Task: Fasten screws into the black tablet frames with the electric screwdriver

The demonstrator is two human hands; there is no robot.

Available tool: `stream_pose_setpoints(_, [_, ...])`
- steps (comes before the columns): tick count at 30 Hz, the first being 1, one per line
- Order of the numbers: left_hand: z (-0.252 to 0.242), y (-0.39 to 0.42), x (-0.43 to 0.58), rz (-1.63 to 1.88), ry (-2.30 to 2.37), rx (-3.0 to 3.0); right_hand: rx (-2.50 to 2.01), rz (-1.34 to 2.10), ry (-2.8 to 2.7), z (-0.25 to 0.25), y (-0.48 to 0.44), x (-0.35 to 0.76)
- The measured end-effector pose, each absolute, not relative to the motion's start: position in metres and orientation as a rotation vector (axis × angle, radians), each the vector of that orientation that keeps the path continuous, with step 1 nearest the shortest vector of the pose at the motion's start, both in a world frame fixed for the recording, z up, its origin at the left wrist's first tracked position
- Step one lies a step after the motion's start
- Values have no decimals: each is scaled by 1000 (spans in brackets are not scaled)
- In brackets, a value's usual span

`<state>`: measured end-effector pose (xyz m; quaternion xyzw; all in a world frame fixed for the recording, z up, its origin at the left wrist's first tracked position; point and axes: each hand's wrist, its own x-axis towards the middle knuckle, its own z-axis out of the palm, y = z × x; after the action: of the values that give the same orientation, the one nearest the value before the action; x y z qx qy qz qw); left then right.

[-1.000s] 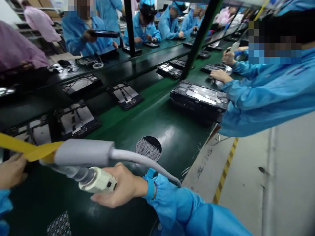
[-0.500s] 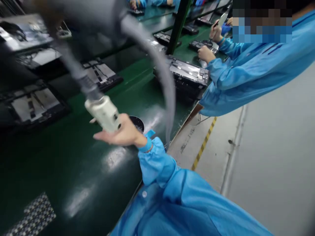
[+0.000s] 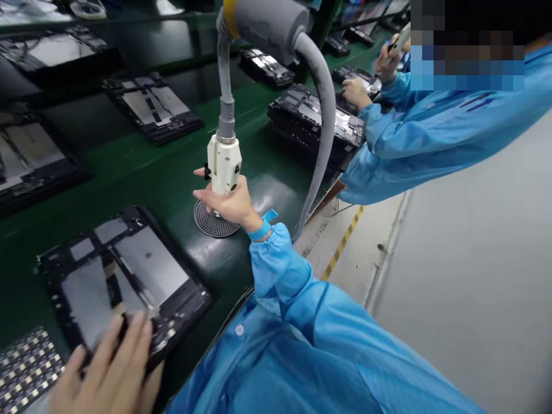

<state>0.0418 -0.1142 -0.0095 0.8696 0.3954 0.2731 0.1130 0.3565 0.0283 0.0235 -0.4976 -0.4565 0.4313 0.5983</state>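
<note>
- In the head view, the right hand (image 3: 233, 204) is wrapping its fingers around the low end of a cream tool (image 3: 225, 164).
- The cream tool is standing almost straight up, with a gray hose (image 3: 325, 109) looping down beside it.
- Right under that hand, a round tray (image 3: 204, 221) full of little holes is lying on the green table (image 3: 241, 259); the hand is hiding part of it.
- The left hand (image 3: 114, 371) is stretching its fingers over the near edge of a flat black and silver device (image 3: 129, 270). I cannot tell if it is pinching that edge.
- This device is lying flat on the table, to the left of the right hand and below it in the picture.
- A patterned sheet (image 3: 28, 368) is lying just left of the left hand.
- Farther off, a pile of devices (image 3: 314, 123) is sitting near a co-worker's blue sleeve (image 3: 405, 155).
</note>
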Motion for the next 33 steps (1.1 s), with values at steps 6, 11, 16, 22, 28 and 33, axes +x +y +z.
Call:
stream_pose_setpoints(6, [-24,-128,88,837,999,2793,-1170,1002,-1041,19,35,352])
stream_pose_setpoints(11, [-26,-124,77,914,741,2680,-1196,986,-1056,14,37,351])
stream_pose_setpoints(16, [-15,-127,91,1020,933,2572,-1188,928,-1098,9,39,351])
stream_pose_setpoints(22, [-10,-125,98,927,926,2581,-1231,886,-1227,4,40,350])
stream_pose_setpoints(28, [-3,-128,99,1016,988,2384,-1275,879,-1265,-2,42,351])
stream_pose_setpoints(33, [10,-128,83,1008,1416,2240,-1227,853,-1231,12,33,348])
